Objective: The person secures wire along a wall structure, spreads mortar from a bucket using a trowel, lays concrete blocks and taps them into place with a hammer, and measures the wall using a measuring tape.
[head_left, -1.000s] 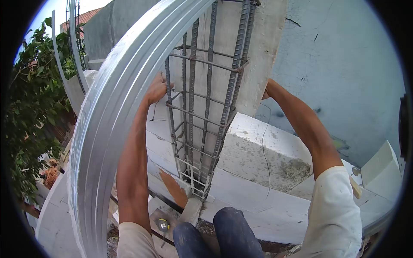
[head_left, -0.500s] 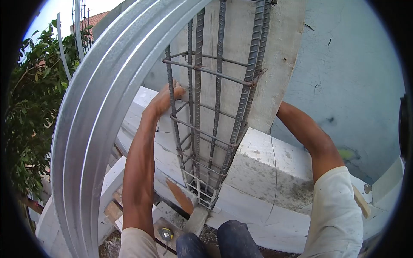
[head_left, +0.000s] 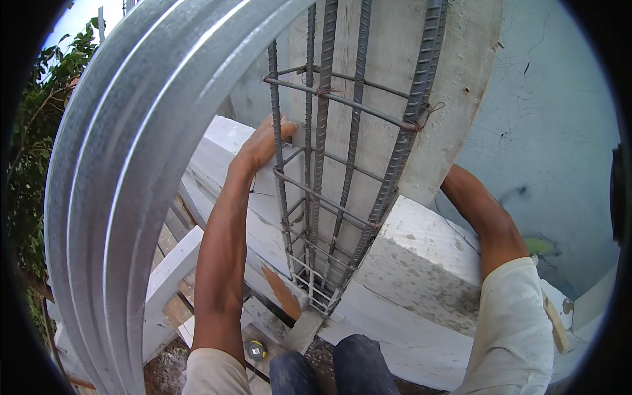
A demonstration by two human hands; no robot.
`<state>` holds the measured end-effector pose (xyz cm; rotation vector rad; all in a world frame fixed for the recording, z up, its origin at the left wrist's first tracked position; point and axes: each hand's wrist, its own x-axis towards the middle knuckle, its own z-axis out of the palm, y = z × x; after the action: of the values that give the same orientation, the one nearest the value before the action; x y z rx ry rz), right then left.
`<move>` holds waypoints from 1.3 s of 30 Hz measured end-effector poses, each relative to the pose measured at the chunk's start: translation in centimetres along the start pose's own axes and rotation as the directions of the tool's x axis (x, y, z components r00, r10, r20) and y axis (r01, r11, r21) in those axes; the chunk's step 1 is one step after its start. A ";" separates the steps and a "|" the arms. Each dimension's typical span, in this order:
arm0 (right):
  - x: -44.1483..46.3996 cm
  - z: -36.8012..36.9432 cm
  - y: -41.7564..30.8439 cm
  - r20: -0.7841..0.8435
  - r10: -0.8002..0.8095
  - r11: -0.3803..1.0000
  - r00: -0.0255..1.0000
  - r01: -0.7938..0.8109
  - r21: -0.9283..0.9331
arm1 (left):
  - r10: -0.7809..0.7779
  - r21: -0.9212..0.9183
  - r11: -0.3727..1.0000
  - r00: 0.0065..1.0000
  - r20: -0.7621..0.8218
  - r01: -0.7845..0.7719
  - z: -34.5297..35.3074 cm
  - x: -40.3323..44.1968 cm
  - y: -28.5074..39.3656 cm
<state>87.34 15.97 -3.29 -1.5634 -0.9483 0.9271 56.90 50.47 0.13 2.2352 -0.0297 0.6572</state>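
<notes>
A tall, pale board [head_left: 434, 131] stands upright behind a cage of ribbed steel rebar [head_left: 326, 118] tied with wire. My left hand [head_left: 276, 135] is at the board's left edge, beyond the rebar, its fingers curled around that edge and partly hidden by a bar. On the other side, my right forearm [head_left: 480, 201] reaches behind the board's right edge, and the board hides that hand completely. A thin dark wire [head_left: 454, 227] hangs near this forearm. The foot of the cage stands in a gap between white block walls.
A curved, ribbed metal sheet [head_left: 125, 131] arches across the left side. White blocks [head_left: 428, 243] flank the cage, and a grey-blue wall [head_left: 553, 118] rises behind. A tape measure [head_left: 256, 349] lies low by my knees [head_left: 359, 368]. Leaves [head_left: 33, 151] show at far left.
The view has shifted, so the cage and board appear farther right and slightly larger. Both arms keep nearly the same places at the board's edges. The thin wire hangs differently beside my right forearm.
</notes>
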 end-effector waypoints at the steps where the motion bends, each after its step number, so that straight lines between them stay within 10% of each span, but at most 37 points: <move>1: -0.1 0.0 0.0 -0.005 0.002 1.000 1.000 -0.002 0.001 | 0.082 0.051 0.995 0.996 0.022 -0.083 0.1 0.0 -0.2; 23: -4.0 2.1 -0.2 -0.092 0.001 0.989 0.996 -0.014 -0.146 | 0.037 0.026 0.999 0.995 0.094 -0.039 0.2 0.8 -0.7; 25: -5.7 2.5 -1.1 -0.114 0.040 0.978 0.993 -0.062 -0.200 | -0.039 -0.278 0.960 0.999 0.018 0.043 0.6 0.3 -0.1; 33: -17.2 12.0 -8.1 -0.286 0.360 0.657 0.888 -0.459 -0.598 | -0.074 -0.189 0.980 0.997 -0.020 0.069 0.9 -1.0 1.9; 35: -18.7 12.4 -6.9 -0.261 0.067 0.604 0.963 -0.247 -0.757 | -0.016 -0.187 0.982 0.983 -0.183 -0.019 1.4 -1.1 1.8; 39: -20.3 12.7 -9.6 -0.277 -0.034 0.516 0.960 -0.221 -0.828 | -0.005 -0.198 0.980 0.989 -0.148 -0.024 1.3 -1.5 2.4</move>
<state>66.77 3.53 5.94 -2.5349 -1.2188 0.2361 55.69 47.63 0.37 1.9902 -0.0308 0.7885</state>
